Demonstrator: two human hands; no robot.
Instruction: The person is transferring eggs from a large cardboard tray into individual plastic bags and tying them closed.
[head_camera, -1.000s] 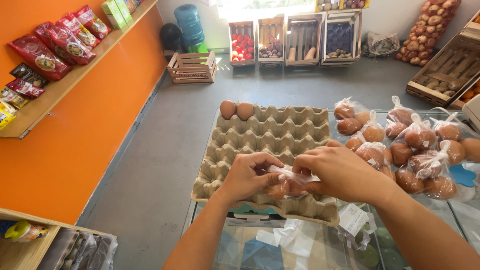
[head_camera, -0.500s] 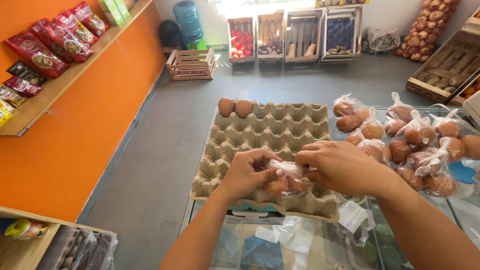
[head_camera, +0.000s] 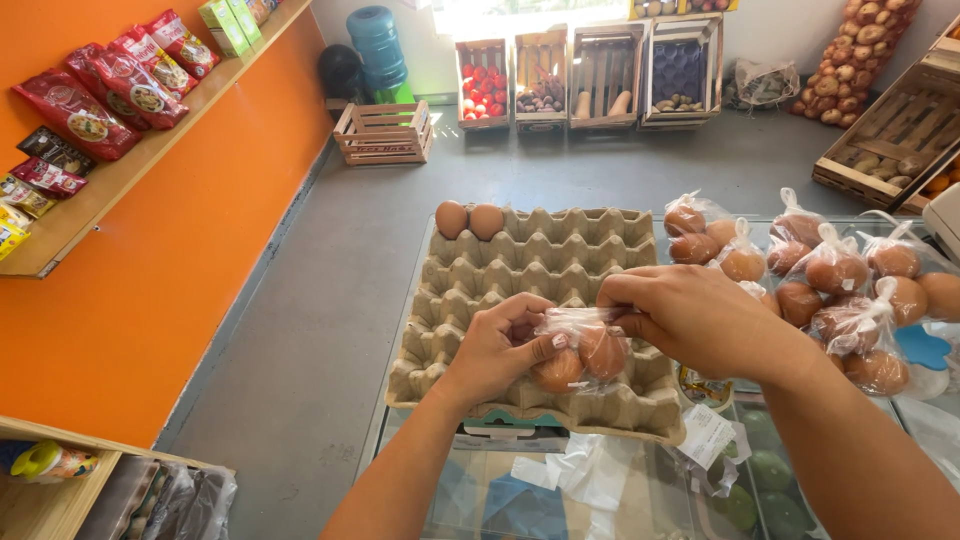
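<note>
— In hand? 
— Thin clear bag of brown eggs (head_camera: 580, 352), left hand (head_camera: 497, 347) cupped under it, right hand (head_camera: 690, 318) pinching its neck, above the pulp egg tray (head_camera: 540, 270).
— Room? 
— Tied egg bags (head_camera: 830, 275) crowd the glass surface (head_camera: 930, 425) rightward.

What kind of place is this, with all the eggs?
Most likely a small grocery shop. Wooden crates of produce line the far wall, red snack packets sit on a wall shelf, and both hands tie brown eggs into a clear plastic bag over a grey cardboard egg tray.
</note>
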